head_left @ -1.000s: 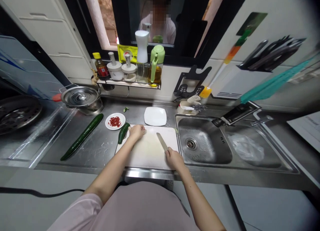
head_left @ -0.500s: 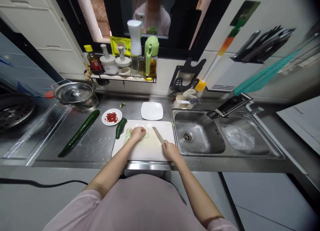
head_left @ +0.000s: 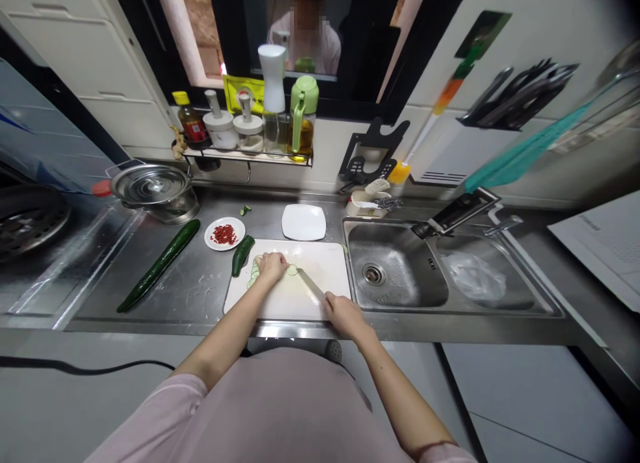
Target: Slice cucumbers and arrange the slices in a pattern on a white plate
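Note:
My left hand [head_left: 273, 267] is over the left half of the white cutting board [head_left: 280, 307], fingers curled and pinched together. Its fingertips are at the left edge of a thin round cucumber slice [head_left: 291, 269]; what they hold is too small to make out. Several overlapping cucumber slices [head_left: 253, 274] lie partly hidden behind that hand. My right hand [head_left: 343, 313] is closed around the handle of a knife [head_left: 311, 284], whose blade points up and left, its tip at the single slice. A cut piece of cucumber [head_left: 243, 255] rests at the board's left edge.
A whole cucumber [head_left: 160, 266] lies on the steel counter at left, near a lidded pot [head_left: 173, 203]. Behind the board are a plate with chopped red pieces [head_left: 216, 245] and a white square plate [head_left: 303, 222]. A sink [head_left: 400, 289] is at right; a bottle shelf [head_left: 240, 156] hangs above.
The knife tip has moved left and down to the single slice. My left hand has shifted slightly left, covering more of the overlapping slices.

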A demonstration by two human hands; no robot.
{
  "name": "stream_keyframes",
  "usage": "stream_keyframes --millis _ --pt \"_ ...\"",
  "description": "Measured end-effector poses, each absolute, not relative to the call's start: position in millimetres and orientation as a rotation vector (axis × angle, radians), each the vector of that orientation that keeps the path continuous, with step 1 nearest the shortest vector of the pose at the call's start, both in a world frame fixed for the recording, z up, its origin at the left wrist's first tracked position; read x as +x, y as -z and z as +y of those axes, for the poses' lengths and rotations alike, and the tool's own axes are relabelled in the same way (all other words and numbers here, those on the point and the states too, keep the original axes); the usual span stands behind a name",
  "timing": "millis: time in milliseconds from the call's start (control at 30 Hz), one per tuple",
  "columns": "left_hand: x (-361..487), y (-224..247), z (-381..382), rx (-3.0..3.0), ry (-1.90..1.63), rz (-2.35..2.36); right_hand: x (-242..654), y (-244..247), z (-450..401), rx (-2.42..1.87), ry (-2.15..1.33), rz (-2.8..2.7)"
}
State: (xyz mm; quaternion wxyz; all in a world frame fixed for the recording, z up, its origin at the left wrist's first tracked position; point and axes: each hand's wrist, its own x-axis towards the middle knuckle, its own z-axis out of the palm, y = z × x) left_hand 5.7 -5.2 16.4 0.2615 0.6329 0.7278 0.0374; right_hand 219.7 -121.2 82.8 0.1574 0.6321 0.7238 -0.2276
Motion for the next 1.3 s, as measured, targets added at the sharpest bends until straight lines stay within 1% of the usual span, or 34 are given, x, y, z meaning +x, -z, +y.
stream_keyframes --millis 300,667,1000,1300 --pt "7.6 -11.0 -1.3 1.702 -0.076 1.985 216.2 -75.6 -119.6 1.774 0.63 2.076" --pt "6.1 -5.2 2.9 1.698 -0.057 1.979 214.8 -80.3 -111.2 1.703 0.67 2.038" --pt "7.3 -8.9 1.7 1.701 -0.051 1.973 214.3 -67.5 -103.2 1.676 0.665 2.068" --pt "6.4 -12.6 0.0 1.707 -0.055 1.974 208.9 -70.9 -97.5 1.662 0.65 2.075"
